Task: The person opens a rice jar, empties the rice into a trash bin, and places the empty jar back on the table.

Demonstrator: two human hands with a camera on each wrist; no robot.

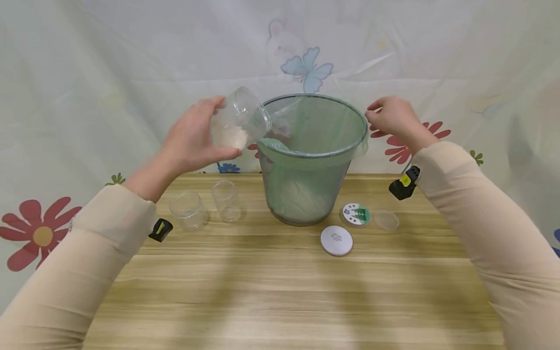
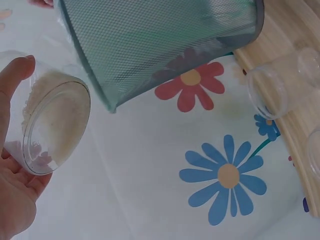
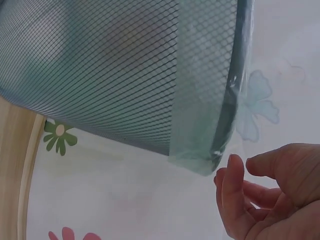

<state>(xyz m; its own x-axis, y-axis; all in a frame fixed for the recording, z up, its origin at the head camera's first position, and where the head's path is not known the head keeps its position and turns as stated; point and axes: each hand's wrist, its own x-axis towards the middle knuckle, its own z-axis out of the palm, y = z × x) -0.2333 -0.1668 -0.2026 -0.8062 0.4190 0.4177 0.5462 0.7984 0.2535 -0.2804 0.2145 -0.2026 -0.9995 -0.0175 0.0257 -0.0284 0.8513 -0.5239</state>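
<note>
My left hand point(image 1: 192, 136) grips a clear plastic jar point(image 1: 242, 109) by its sides, above the table at the left of the bin. The jar is tilted with its mouth towards the bin rim. White grains like rice point(image 2: 62, 117) lie along its lower side and base. The mesh waste bin point(image 1: 306, 170) stands upright, lined with a thin green bag point(image 1: 323, 124) folded over the rim. My right hand point(image 1: 393, 116) is beside the bin's right rim, fingers loosely bent. In the right wrist view a gap shows between thumb and fingertips point(image 3: 235, 165), close to the bag's folded edge.
Two clear containers, a wide one point(image 1: 188, 211) and a narrow one point(image 1: 227, 201), stand left of the bin on the wooden table point(image 1: 271, 291). Right of it lie a printed green-white lid point(image 1: 355, 214), a white lid point(image 1: 337, 240) and a clear lid point(image 1: 386, 220). A flowered curtain hangs behind.
</note>
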